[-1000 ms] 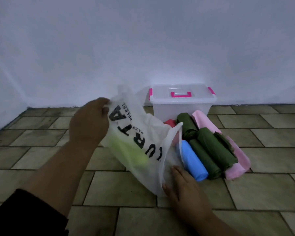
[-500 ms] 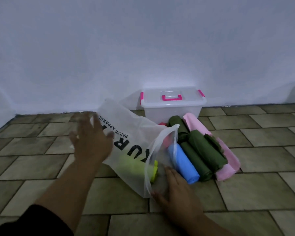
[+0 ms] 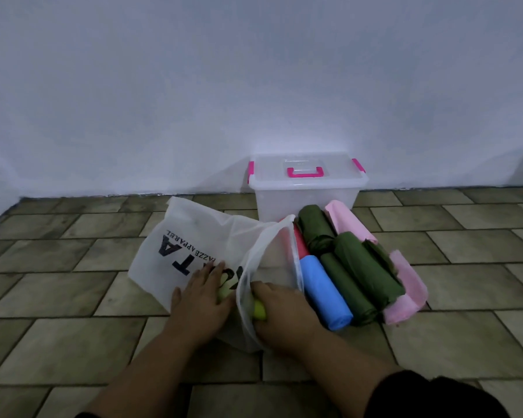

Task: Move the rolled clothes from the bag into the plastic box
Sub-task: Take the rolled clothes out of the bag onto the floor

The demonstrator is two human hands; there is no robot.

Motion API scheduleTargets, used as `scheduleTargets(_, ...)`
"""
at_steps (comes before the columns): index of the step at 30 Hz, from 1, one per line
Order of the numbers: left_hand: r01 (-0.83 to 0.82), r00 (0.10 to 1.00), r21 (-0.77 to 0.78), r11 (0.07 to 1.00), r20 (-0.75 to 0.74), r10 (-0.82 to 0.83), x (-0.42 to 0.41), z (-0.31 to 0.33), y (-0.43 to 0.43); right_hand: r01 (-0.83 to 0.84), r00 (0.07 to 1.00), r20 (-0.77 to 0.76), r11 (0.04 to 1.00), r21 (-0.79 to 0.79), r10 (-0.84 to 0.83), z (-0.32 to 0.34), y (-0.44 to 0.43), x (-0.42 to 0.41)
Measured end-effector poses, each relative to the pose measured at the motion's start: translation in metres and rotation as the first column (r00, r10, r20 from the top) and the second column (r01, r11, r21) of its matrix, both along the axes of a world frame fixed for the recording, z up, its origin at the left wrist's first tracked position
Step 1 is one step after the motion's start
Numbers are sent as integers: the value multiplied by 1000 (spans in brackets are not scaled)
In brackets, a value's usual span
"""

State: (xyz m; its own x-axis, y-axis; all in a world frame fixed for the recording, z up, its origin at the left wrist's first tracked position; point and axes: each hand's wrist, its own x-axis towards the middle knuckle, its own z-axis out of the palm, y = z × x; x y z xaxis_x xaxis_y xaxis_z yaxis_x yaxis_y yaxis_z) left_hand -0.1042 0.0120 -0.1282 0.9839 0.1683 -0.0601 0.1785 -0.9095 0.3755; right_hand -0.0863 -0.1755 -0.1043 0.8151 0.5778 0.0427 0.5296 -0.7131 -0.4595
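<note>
A white bag [image 3: 194,233] with black lettering lies on the tiled floor, its mouth open toward the right. My left hand [image 3: 201,300] presses on the outside of the bag over a yellow-green roll [image 3: 258,309]. My right hand [image 3: 281,315] reaches into the bag's mouth and grips that roll's end. Beside the bag lie a blue roll [image 3: 325,292], a red roll [image 3: 301,245], dark green rolls [image 3: 366,267] and pink rolls [image 3: 405,294]. The clear plastic box [image 3: 307,191] with pink latches stands behind them, lid on.
A white wall [image 3: 254,86] rises just behind the box. Olive floor tiles [image 3: 58,285] stretch to the left, right and in front of the bag.
My left hand let go of the bag's far edge and came down onto the bag near its mouth. The bag flattened onto the floor. My right hand moved into the mouth onto the yellow-green roll.
</note>
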Motion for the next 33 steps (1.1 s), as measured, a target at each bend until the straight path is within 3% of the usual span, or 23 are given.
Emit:
scheduleTargets(3, -52, 997, -51, 997, -51, 50, 1, -4, 15, 41, 999, -1, 993, 108, -41, 2, -16, 0)
scheduleTargets(6, -100, 985, 68, 993, -134, 109, 9, -5, 35, 80, 987, 117, 972, 220, -108, 10, -38, 4)
scheduleTargets(9, -377, 899, 25, 926, -230, 372, 30, 5, 45, 158, 953, 201, 936, 315, -228, 18, -50, 16)
scheduleTargets(11, -616, 770, -124, 778, -305, 560, 53, 20, 45, 204, 930, 234, 929, 309, -283, 22, -48, 26)
scheduleTargets(13, -751, 659, -364, 552, -358, 661, 83, 36, 42, 245, 915, 269, 945, 217, -299, 25, -39, 38)
scheduleTargets(15, -663, 684, -681, 311, -382, 621, 106, 53, 26, 277, 907, 312, 959, 59, -282, 26, -25, 52)
scheduleTargets(17, -508, 779, -853, 115, -399, 484, 113, 71, 0, 280, 904, 358, 957, -80, -234, 28, -13, 65)
scheduleTargets(18, -457, 823, -887, 63, -395, 409, 112, 79, -12, 269, 905, 371, 955, -127, -205, 27, -7, 71)
scheduleTargets(19, -419, 865, -905, 77, -372, 338, 111, 85, -22, 254, 907, 384, 952, -171, -173, 26, -3, 76)
scheduleTargets(20, -385, 902, -900, 206, -319, 291, 108, 89, -28, 238, 908, 396, 947, -216, -138, 23, 1, 81)
scheduleTargets(21, -299, 949, -857, 420, -223, 220, 102, 94, -29, 226, 909, 402, 940, -254, -110, 20, 5, 84)
scheduleTargets(22, -192, 981, -676, 711, -145, 126, 96, 94, -23, 219, 912, 401, 934, -281, -93, 17, 9, 86)
scheduleTargets(23, -116, 991, -340, 933, -109, 84, 89, 91, -14, 215, 915, 394, 931, -296, -86, 14, 12, 87)
scheduleTargets(24, -101, 993, 37, 994, -59, 103, 84, 86, -1, 215, 918, 386, 929, -302, -87, 12, 15, 89)
scheduleTargets(25, -116, 991, 285, 951, -25, 129, 80, 81, 9, 223, 916, 390, 927, -301, -94, 11, 18, 90)
scheduleTargets(26, -140, 985, 393, 909, -34, 167, 79, 72, 18, 236, 908, 406, 926, -294, -102, 11, 20, 93)
scheduleTargets(30, -117, 925, 319, 940, -310, 220, 90, 37, 21, 259, 914, 379, 929, -264, -148, 9, 25, 100)
scheduleTargets(33, -130, 917, 176, 976, -352, 185, 109, 15, 6, 268, 918, 363, 925, -271, -160, 10, 25, 102)
